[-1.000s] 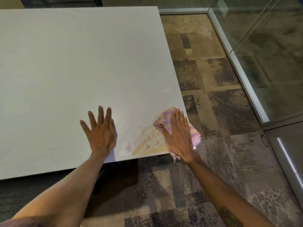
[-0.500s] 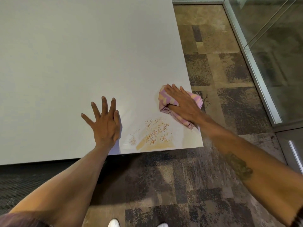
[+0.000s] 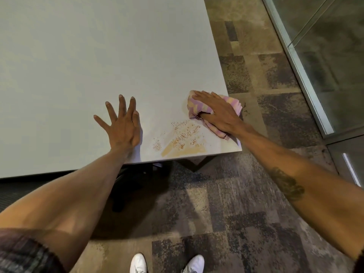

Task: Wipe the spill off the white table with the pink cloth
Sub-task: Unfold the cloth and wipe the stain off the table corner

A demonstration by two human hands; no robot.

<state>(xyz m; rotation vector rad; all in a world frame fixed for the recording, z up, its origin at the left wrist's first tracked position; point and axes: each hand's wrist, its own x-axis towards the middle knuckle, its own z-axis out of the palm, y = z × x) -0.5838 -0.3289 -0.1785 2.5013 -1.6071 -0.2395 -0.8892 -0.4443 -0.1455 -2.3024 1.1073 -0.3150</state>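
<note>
The right hand [image 3: 218, 113] presses flat on the bunched pink-and-yellow striped cloth [image 3: 199, 106] at the white table's [image 3: 98, 56] right edge, just beyond the orange speckled spill [image 3: 182, 138], while the left hand [image 3: 122, 125] rests open, fingers spread, on the tabletop.

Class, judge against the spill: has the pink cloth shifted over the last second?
Yes. The pink cloth under the right hand went from beside the spill near the front edge to farther up the table's right edge.

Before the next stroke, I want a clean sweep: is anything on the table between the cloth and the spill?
Nothing visible. The pink cloth under the right hand has bare white table between it and the spill.
</note>
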